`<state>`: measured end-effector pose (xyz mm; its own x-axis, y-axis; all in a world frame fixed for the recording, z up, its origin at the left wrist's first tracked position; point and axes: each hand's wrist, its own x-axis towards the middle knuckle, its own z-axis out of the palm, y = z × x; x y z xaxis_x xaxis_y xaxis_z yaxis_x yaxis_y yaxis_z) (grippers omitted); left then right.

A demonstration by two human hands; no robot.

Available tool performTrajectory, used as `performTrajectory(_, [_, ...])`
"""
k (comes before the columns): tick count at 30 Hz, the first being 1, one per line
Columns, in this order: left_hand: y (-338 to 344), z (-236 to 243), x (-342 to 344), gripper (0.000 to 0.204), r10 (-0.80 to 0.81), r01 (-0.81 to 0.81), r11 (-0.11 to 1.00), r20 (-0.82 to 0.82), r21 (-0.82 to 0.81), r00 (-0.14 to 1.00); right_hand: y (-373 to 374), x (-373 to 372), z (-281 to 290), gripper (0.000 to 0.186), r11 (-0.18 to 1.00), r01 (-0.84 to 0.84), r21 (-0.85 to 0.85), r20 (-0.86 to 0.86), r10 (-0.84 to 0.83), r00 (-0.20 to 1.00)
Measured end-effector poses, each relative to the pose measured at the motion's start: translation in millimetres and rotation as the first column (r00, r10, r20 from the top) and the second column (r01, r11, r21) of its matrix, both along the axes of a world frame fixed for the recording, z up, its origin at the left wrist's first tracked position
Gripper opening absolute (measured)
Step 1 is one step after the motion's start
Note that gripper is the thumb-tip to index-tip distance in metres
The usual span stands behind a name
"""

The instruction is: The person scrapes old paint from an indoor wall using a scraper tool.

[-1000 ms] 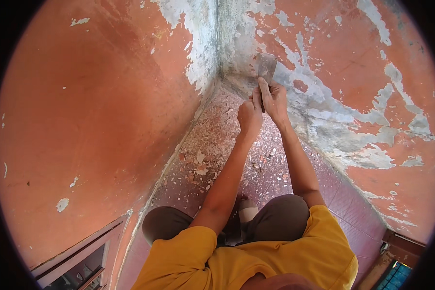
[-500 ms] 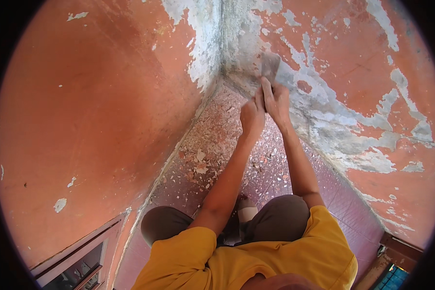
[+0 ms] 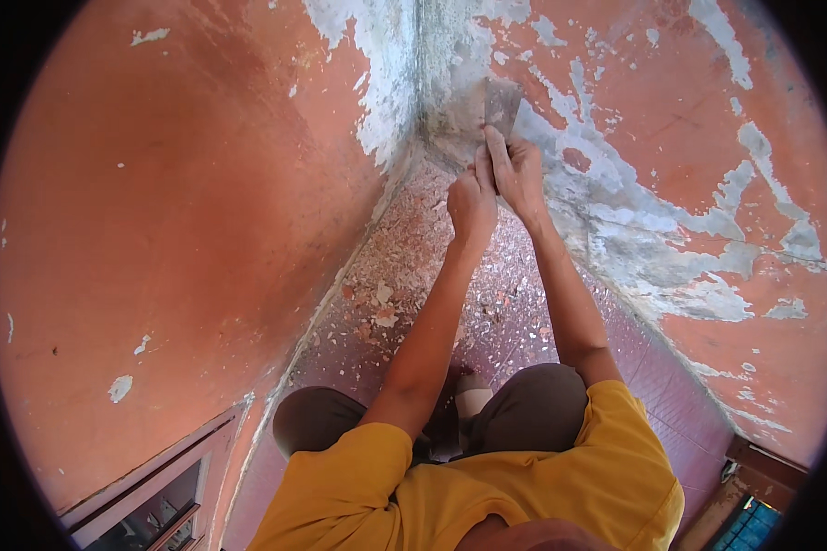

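Note:
Both of my hands grip one scraper (image 3: 501,103) with a flat, wide grey blade. Its blade lies against the bare grey patch of the right wall (image 3: 634,174), a little right of the corner. My right hand (image 3: 521,173) is closed round the handle, with its thumb stretched up toward the blade. Just left of it and lower, my left hand (image 3: 471,204) is closed on the same handle. Most of the handle is hidden by my fingers. Around the blade, the orange paint has come off in ragged areas, showing grey and white plaster.
The left wall (image 3: 175,239) is mostly orange, with peeled paint near the corner. Paint flakes (image 3: 383,294) litter the reddish tiled floor (image 3: 331,363) between the walls. My bent knees (image 3: 538,409) are below my arms. A framed opening (image 3: 161,500) stands at lower left.
The scraper and both hands have moved a little up and left along the right wall, toward the corner. Both hands keep their hold.

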<state>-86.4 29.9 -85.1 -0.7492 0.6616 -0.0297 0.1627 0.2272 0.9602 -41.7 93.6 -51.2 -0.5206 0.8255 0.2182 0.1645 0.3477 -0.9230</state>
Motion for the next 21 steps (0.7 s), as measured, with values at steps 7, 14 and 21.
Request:
performTrajectory(7, [-24.6, -24.0, 3.8, 0.066, 0.027, -0.042, 0.975, -0.072, -0.218, 0.997, -16.2, 6.6, -43.3, 0.029, 0.905, -0.175, -0.388, -0.216, 0.095, 0.972])
performTrajectory(14, [-17.0, -5.7, -8.8, 0.063, 0.003, -0.033, 0.983, -0.161, -0.183, 0.987, -7.3, -1.9, -30.1, 0.026, 0.944, -0.131, -0.301, -0.249, 0.055, 0.967])
performTrajectory(21, [-12.6, 3.5, -5.2, 0.066, 0.006, -0.032, 0.986, -0.163, -0.162, 0.987, -0.1, -0.5, -21.7, 0.031, 0.932, -0.156, -0.328, -0.249, 0.074, 0.966])
